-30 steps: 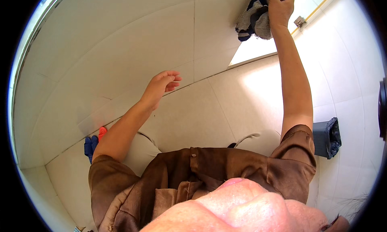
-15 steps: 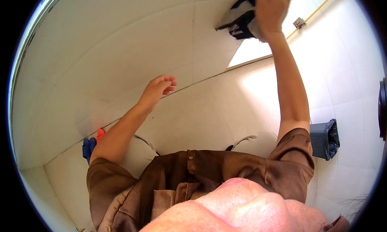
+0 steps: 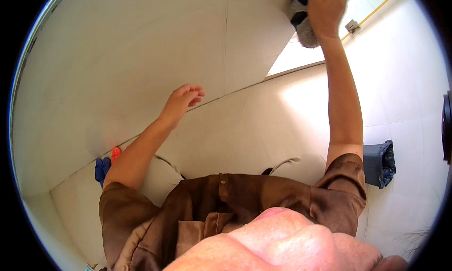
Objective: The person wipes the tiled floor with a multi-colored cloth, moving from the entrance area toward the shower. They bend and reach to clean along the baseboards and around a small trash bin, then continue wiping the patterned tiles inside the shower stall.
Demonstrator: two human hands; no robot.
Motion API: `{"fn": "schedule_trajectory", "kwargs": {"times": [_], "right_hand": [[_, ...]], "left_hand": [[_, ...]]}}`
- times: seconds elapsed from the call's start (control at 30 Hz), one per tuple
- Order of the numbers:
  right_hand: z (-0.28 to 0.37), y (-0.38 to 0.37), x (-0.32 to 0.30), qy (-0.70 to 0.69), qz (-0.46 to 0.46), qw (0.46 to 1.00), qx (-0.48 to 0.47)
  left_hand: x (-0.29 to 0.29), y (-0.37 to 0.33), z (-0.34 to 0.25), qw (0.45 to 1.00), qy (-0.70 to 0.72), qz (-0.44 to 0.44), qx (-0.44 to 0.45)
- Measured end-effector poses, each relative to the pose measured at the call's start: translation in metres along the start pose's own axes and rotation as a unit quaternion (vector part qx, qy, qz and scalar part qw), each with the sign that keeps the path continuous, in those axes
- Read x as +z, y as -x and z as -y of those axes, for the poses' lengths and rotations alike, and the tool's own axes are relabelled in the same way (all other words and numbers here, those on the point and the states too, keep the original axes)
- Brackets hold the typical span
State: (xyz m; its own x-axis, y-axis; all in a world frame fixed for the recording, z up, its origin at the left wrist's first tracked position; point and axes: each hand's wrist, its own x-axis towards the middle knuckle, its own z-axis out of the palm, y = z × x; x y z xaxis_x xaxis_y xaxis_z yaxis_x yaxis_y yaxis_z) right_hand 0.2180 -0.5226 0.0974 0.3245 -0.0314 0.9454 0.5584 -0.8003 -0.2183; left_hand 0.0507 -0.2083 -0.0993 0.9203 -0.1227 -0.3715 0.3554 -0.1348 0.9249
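Note:
My right hand [image 3: 327, 12] is stretched far forward at the upper right, its fingers closed on a fuzzy grey, white and dark blue cloth [image 3: 306, 33]. The cloth is bunched under the palm and lies against the pale wall [image 3: 188, 40] at its edge by a bright opening. Part of the cloth is hidden by the hand and the picture's upper edge. My left hand [image 3: 181, 101] hangs in front of the wall with nothing in it, its fingers loosely bent and a little apart.
A dark grey bin [image 3: 375, 165] with a black liner stands at my right. Blue slippers [image 3: 102, 171] and a red shoe [image 3: 116, 153] lie by the wall's foot at my left. Near my right hand, a small metal fitting [image 3: 351, 26] sits beside a yellow strip [image 3: 379, 6].
My right hand and the cloth have slid slightly right and up, and less of the cloth now shows. My left hand has barely moved.

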Motion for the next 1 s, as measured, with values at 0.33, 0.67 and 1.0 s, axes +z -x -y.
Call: {"fn": "schedule_trajectory", "kwargs": {"times": [0.33,0.67,1.0], "right_hand": [[-0.109,0.238,0.040,0.092,0.357,0.858,0.358],[-0.056,0.179,0.062,0.021,0.052,0.965,0.258],[-0.153,0.301,0.063,0.118,0.304,0.780,0.534]], "left_hand": [[0.015,-0.009,-0.007,0.999,0.020,0.035,0.015],[0.020,0.009,-0.016,0.996,-0.007,0.081,0.027],[0.026,0.020,-0.014,0.978,-0.167,0.096,0.075]]}}
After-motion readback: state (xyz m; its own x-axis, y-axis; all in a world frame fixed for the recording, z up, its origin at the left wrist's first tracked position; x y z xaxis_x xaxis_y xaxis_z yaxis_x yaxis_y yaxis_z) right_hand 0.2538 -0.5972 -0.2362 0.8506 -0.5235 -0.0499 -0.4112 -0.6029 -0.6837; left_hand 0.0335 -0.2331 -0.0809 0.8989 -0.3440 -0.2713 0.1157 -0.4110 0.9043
